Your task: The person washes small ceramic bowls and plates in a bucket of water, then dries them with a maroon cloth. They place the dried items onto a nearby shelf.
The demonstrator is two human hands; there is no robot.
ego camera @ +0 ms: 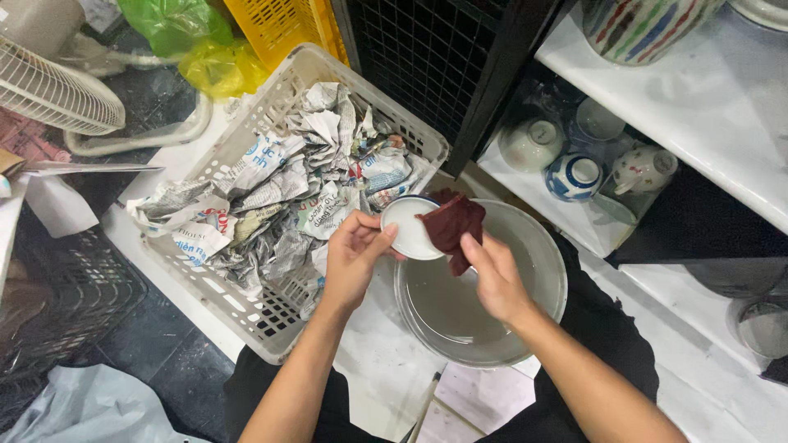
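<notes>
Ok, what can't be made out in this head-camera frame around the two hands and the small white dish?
- Small white round dish: its right side is hidden by the dark red cloth in the right hand.
- Left hand: fingers behind the dish are unseen.
- Large grey metal basin: whether it holds water is unclear.
- Grey plastic crate: crumpled newspaper covers anything underneath.

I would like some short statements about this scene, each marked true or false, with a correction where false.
1. The left hand holds a small white bowl. True.
2. The right hand presses a yellow sponge on the bowl. False: it is a dark red cloth.
3. The pale plastic basket holds crumpled newspaper. True.
4. The hands work above a metal basin. True.
5. The lower shelf on the right is empty. False: cups and a small teapot stand there.
</notes>
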